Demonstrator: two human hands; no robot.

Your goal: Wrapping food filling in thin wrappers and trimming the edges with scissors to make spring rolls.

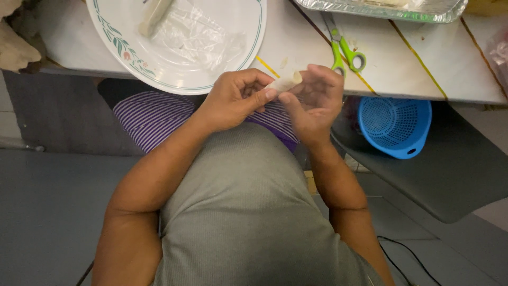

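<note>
Both hands meet just below the table edge, holding a small pale rolled wrapper (pixel 284 83) between them. My left hand (pixel 233 99) pinches the roll's near end with thumb and fingers. My right hand (pixel 313 100) cups around its far end, fingers curled over it. Above my left hand a white plate (pixel 241 45) with a green leaf rim overhangs the table edge; on it lie a thin clear wrapper sheet (pixel 193 37) and another pale roll (pixel 154 17).
Green-handled scissors (pixel 344 50) lie on the white table (pixel 413 63) right of my hands. A foil tray (pixel 423 11) sits at the far edge. A blue plastic colander (pixel 396 126) rests below the table at right. A black cable (pixel 407 254) lies on the floor.
</note>
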